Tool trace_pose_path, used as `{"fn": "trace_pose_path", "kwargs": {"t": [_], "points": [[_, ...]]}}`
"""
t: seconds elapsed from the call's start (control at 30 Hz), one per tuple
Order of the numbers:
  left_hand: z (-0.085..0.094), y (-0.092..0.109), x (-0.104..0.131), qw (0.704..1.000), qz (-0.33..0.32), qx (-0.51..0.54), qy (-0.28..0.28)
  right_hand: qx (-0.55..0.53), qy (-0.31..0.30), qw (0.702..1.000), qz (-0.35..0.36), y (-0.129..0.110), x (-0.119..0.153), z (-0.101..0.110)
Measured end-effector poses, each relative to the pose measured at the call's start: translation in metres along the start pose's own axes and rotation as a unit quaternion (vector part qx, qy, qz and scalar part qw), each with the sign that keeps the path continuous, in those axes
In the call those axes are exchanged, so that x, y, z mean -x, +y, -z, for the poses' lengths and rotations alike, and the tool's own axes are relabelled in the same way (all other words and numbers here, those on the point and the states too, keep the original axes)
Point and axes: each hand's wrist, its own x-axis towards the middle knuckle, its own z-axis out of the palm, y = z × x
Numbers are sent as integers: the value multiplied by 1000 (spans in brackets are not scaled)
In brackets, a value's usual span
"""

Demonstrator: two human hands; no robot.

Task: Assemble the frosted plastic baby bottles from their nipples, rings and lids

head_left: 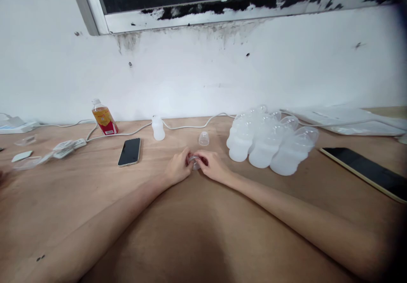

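Observation:
Both hands meet at the middle of the table, gripping one small see-through round piece (196,163) between them. My left hand (178,166) has its thumb and fingers pinched on the left side of it. From the other side, my right hand (213,165) pinches it with bent fingers. The fingers cover part of the piece, so its exact kind cannot be told. Just beyond them a clear domed cap (204,138) stands on the table. A white translucent baby bottle (158,129) without a domed cap is upright farther back on the left.
Several baby bottles with clear caps (265,141) stand grouped at right. A phone (129,152) and a drink bottle (106,117) are at left; a larger dark-screened device (365,172) lies far right. A white cable (187,127) runs along the wall, near plastic bags (346,119).

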Motion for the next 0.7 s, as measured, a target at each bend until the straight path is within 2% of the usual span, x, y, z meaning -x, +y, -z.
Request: {"fn": "trace_pose_path", "kwargs": {"t": [0.07, 0.13, 0.2, 0.23, 0.3, 0.37, 0.4, 0.43, 0.5, 0.57, 0.63, 0.7], "points": [[1, 3, 2, 1000, 8, -9, -12, 4, 8, 1000, -15, -1, -1, 0], [7, 6, 4, 999, -14, -33, -20, 4, 10, 999, -45, -1, -1, 1], [20, 6, 1, 996, -52, -74, 17, -7, 7, 998, -69, -1, -1, 2], [27, 4, -4, 992, -61, -92, 62, -21, 8, 997, -75, 0, -1, 3], [44, -9, -20, 975, -34, -105, 194, -72, 9, 994, -85, 1, -1, 4], [58, -32, -41, 934, 36, -101, 342, -136, 3, 984, -118, 3, -1, 5], [64, -45, -52, 918, 76, -94, 378, -167, -1, 976, -141, 5, -2, 4], [67, -58, -62, 914, 117, -82, 380, -198, -3, 966, -164, 6, -2, 4], [69, -79, -73, 933, 188, -31, 305, -258, 8, 947, -193, 9, -2, 3], [64, -90, -75, 946, 218, 9, 239, -307, 31, 929, -205, 10, -3, 1], [56, -87, -66, 952, 219, 20, 213, -340, 50, 914, -216, 10, -5, 0], [45, -74, -52, 958, 208, 23, 195, -360, 62, 903, -227, 9, -5, 1]]}}
